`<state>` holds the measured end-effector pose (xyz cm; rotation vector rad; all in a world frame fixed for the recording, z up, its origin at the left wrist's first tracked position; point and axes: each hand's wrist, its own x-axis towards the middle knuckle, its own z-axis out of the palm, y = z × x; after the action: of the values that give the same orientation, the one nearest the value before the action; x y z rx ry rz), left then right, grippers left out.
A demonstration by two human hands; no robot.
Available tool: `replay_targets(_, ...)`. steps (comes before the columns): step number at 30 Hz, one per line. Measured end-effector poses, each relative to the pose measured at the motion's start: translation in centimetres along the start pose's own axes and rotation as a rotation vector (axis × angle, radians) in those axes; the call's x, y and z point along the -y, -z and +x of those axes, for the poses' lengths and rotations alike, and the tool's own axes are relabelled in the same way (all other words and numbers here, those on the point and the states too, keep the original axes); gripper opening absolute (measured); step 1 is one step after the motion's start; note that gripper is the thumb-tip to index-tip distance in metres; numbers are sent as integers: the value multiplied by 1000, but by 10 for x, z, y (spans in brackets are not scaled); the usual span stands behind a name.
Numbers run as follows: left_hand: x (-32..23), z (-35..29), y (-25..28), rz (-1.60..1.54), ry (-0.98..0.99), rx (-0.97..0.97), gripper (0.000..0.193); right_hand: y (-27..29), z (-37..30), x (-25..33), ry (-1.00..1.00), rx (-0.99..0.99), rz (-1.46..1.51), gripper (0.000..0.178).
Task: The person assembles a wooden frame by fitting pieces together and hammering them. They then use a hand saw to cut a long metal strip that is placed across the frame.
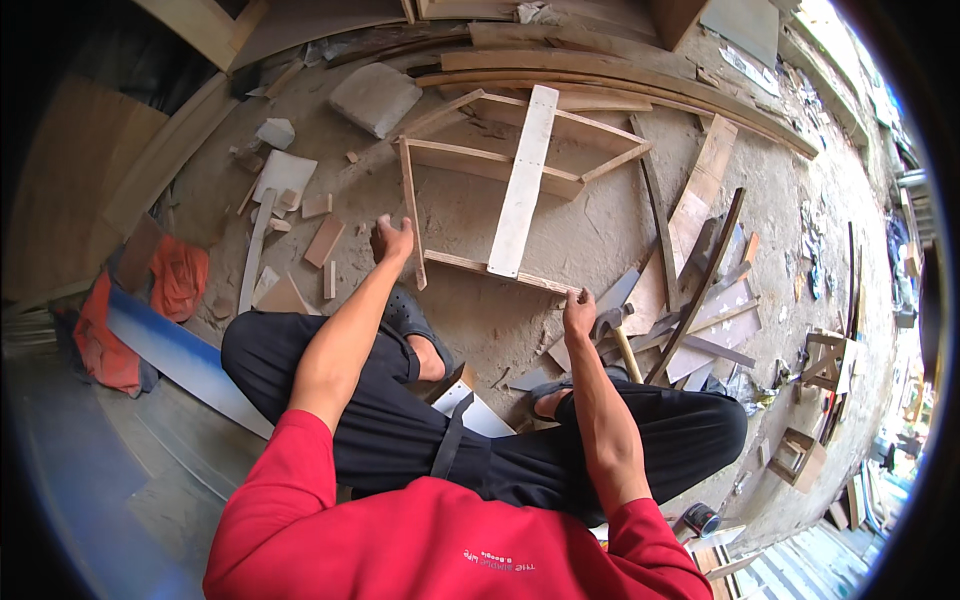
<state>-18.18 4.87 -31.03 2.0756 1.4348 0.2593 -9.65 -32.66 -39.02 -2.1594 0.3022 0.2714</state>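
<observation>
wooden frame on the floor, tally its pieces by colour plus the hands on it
Pale whitish plank laid lengthwise over the wooden frame: 1
Tan slats of the frame that can be told apart: about 5
Hands at the frame's near end: 2, left hand and right hand
Total: about 8

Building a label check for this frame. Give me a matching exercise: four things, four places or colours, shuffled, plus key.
Things:
1. left hand
2. right hand
3. pale plank
4. cloth

Places or colours:
A. orange, on the floor at far left
B. at the wooden frame's near right corner
C. lying across the frame's middle
D. at the frame's left rail

Pairs: 1-D, 2-B, 3-C, 4-A
</observation>
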Motion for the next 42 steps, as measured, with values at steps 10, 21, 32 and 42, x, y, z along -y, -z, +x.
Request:
replay_targets(10,54,-43,-30,77,58,243,44,98,-12,22,-23,-25,-902,62)
replay_targets(21,15,-52,-23,-168,222,368,62,106,-11,-26,-286,-181,-621,61)
replay_targets(32,-52,-53,2,-235,178,341,62,-16,-61,94,542,519,-763,89)
replay_targets(42,-105,-7,99,-700,278,589,25,-20,-54,70,505,664,-770,103)
